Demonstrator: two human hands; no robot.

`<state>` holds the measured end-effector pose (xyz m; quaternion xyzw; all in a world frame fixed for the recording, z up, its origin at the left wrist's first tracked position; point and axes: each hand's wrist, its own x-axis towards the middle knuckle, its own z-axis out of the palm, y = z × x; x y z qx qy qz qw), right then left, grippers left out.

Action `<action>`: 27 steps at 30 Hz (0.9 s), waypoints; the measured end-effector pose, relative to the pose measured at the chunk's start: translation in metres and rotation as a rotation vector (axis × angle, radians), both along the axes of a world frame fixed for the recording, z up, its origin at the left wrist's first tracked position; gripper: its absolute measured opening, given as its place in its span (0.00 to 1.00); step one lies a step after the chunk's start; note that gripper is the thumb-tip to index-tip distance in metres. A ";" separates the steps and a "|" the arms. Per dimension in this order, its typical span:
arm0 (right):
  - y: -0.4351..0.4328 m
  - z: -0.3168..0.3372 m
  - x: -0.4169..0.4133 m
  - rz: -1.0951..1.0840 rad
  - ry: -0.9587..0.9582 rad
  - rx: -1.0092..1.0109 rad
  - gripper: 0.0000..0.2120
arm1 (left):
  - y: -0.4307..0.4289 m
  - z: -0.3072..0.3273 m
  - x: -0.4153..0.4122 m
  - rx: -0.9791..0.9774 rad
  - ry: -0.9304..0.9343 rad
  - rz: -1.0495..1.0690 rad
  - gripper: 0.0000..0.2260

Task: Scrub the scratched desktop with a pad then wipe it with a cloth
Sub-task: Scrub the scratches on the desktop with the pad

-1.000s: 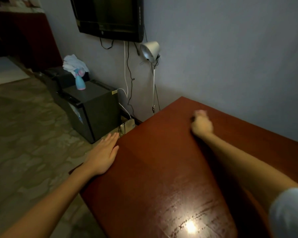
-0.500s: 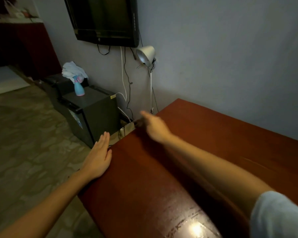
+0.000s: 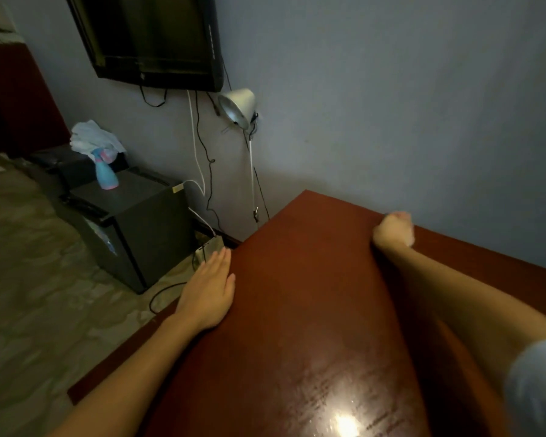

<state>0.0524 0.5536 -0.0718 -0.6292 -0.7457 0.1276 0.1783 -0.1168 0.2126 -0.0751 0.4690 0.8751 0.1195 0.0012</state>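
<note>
Nearest the camera, the red-brown surface (image 3: 297, 310) shows a bright glare with dark scratch marks (image 3: 325, 395) round it. Its left edge runs away up and to the right to a far corner, where the back edge follows the wall off to the right. The left hand (image 3: 208, 294) lies flat on that left edge, fingers (image 3: 216, 263) straight and together, pointing away and holding nothing. Farther on, close to the back edge, the right hand (image 3: 393, 230) is blurred, its fingers curled into a fist round a small pale pink pad (image 3: 399, 215) that barely shows at the top; which way the pad points cannot be told. Beyond the surface to the left, a white cloth (image 3: 92, 137) lies bunched on a dark cabinet (image 3: 54, 159), well apart from both hands, just behind a blue spray bottle (image 3: 106, 175).
</note>
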 end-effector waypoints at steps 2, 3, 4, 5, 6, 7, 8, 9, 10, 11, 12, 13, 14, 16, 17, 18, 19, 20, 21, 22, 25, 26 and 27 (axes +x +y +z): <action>-0.024 0.000 -0.049 0.183 0.016 0.056 0.20 | 0.001 0.000 -0.001 0.012 0.012 0.005 0.25; -0.038 0.001 -0.070 0.267 0.011 0.068 0.20 | 0.001 -0.001 0.000 0.014 0.012 0.006 0.25; -0.052 0.002 -0.090 0.348 0.000 0.074 0.21 | 0.001 -0.001 0.000 0.015 0.010 0.008 0.25; -0.068 0.004 -0.108 0.433 -0.019 0.076 0.21 | 0.001 -0.001 0.001 0.016 0.007 0.011 0.25; -0.085 0.004 -0.123 0.523 -0.027 0.077 0.21 | 0.001 0.000 0.001 0.016 0.005 0.011 0.25; -0.102 0.004 -0.137 0.623 -0.027 0.075 0.20 | 0.000 0.000 0.001 0.014 0.001 0.009 0.25; -0.119 0.004 -0.148 0.726 -0.028 0.070 0.18 | 0.000 0.000 0.001 0.009 -0.001 0.006 0.25; -0.136 0.003 -0.156 0.837 -0.032 0.082 0.16 | 0.000 0.000 0.001 0.003 -0.002 0.002 0.25; -0.151 0.001 -0.161 0.957 -0.041 0.106 0.16 | 0.000 0.000 0.001 -0.001 0.000 -0.001 0.25; -0.162 0.000 -0.163 1.076 -0.067 0.124 0.18 | 0.000 0.000 0.002 -0.005 0.002 -0.004 0.25; -0.166 -0.002 -0.162 1.176 -0.091 0.133 0.20 | 0.000 0.000 0.002 -0.007 0.001 -0.005 0.25; -0.163 -0.003 -0.159 1.258 -0.108 0.147 0.21 | 0.000 0.000 0.001 -0.007 -0.001 -0.004 0.25; -0.152 -0.002 -0.154 1.301 -0.115 0.164 0.21 | 0.000 0.000 0.001 -0.004 -0.003 -0.001 0.25; -0.115 0.001 -0.143 1.266 -0.111 0.199 0.22 | 0.000 0.000 0.000 -0.004 -0.003 -0.003 0.25; -0.092 0.002 -0.136 1.184 -0.101 0.212 0.24 | 0.000 0.000 0.000 -0.004 -0.001 -0.009 0.25; -0.066 0.002 -0.128 1.069 -0.089 0.224 0.26 | 0.000 -0.001 0.000 0.007 0.003 -0.011 0.25; -0.042 0.003 -0.121 0.936 -0.079 0.229 0.26 | 0.000 -0.002 -0.001 0.017 0.007 -0.009 0.25; -0.019 0.002 -0.114 0.779 -0.072 0.221 0.25 | -0.001 -0.002 -0.001 0.017 0.007 -0.009 0.25; 0.000 0.002 -0.109 0.608 -0.072 0.198 0.22 | -0.001 -0.002 0.000 0.010 0.006 -0.012 0.25; 0.016 0.001 -0.107 0.457 -0.076 0.161 0.19 | 0.000 -0.002 0.000 0.009 0.007 -0.011 0.25; 0.024 0.000 -0.120 0.261 -0.096 0.064 0.16 | 0.001 -0.004 -0.002 -0.003 0.017 -0.011 0.27; 0.017 0.000 -0.129 0.264 -0.087 0.060 0.16 | 0.001 -0.003 -0.001 -0.012 0.020 -0.018 0.28; 0.004 0.003 -0.138 0.296 -0.070 0.070 0.16 | 0.001 -0.004 -0.001 -0.018 0.019 -0.019 0.27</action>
